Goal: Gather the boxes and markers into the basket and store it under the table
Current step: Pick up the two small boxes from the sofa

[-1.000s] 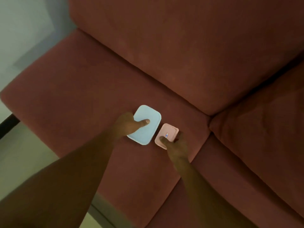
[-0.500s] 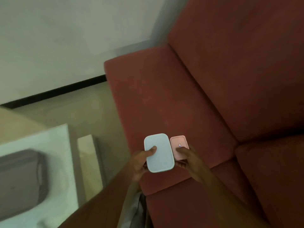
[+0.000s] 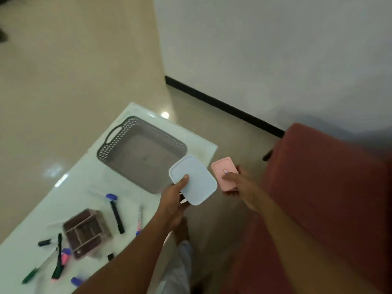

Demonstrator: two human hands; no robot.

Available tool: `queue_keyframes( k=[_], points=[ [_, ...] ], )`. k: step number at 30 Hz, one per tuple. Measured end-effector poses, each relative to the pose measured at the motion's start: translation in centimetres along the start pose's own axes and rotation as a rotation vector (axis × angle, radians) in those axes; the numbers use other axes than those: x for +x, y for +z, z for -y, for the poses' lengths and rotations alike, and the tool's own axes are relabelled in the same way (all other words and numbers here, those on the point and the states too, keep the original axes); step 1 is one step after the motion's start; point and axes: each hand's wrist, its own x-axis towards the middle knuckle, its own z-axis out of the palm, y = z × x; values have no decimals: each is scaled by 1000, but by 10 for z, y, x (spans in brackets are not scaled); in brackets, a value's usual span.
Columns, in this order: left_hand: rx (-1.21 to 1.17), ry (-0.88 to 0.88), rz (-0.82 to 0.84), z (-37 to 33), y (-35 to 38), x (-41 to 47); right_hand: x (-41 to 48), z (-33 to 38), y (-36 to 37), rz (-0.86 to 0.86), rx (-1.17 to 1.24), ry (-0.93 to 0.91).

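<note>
Left fingers (image 3: pixel 184 179) pinch blue box (image 3: pixel 198 184) | right fingers (image 3: pixel 229 176) pinch pink box (image 3: pixel 221 166) | boxes 2 | basket (image 3: pixel 135 126) 1

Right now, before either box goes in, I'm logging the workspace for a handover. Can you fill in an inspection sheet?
Surface: white table, glossy, with glare spots.
Job's things: grey basket stands on the table, nothing seen inside. Blue box and pink box are held in the air by the table's edge, not yet in the basket. Markers lie scattered on the table.
Clutter: brown divided organiser sits among the markers.
Hands: left hand grips the blue box, thumb on its lid. Right hand grips the pink box.
Cables: nothing seen.
Surroundings: red sofa, beige floor, white wall with black skirting.
</note>
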Motion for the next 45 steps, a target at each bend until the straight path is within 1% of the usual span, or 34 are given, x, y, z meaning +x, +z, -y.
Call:
queue_keyframes(
  k=[3, 5, 7, 11, 13, 16, 20, 23, 25, 28, 30, 32, 34, 36, 40, 45],
  points=[
    [-111, 26, -131, -30, -48, 41, 63, 35, 75, 89, -162, -12],
    [-150, 29, -209, -41, -73, 69, 101, 44, 115, 136, -294, -17],
    [-170, 16, -253, -44, -94, 97, 138, 44, 148, 188, -434, -14],
    [-92, -40, -283, -41, -119, 148, 197, 31, 188, 229, -726, -68],
    [-77, -68, -343, -38, -124, 170, 219, 24, 199, 203, -852, -91],
    [-24, -112, -418, -34, -125, 194, 241, 16, 208, 146, -953, -97],
    [46, -146, -492, -33, -119, 216, 258, 3, 215, 118, -1083, -111],
    [37, -193, -517, -41, -115, 221, 259, 4, 218, 93, -1236, -141],
    [22, -220, -559, -46, -111, 218, 257, 7, 216, 90, -1327, -131],
    [75, -223, -646, -48, -101, 210, 255, 11, 208, 123, -1383, -125],
    [157, -207, -736, -45, -92, 204, 254, 11, 204, 160, -1422, -235],
    [248, -170, -827, -42, -85, 201, 255, 10, 203, 252, -1485, -412],
    [308, -131, -888, -37, -81, 202, 255, 8, 204, 337, -1592, -530],
    [339, -100, -906, -34, -78, 203, 257, 5, 204, 349, -1661, -549],
    [374, -47, -914, -31, -76, 199, 257, 7, 202, 322, -1661, -525],
    [406, -22, -912, -28, -76, 198, 258, 7, 201, 342, -1667, -531]
  ],
)
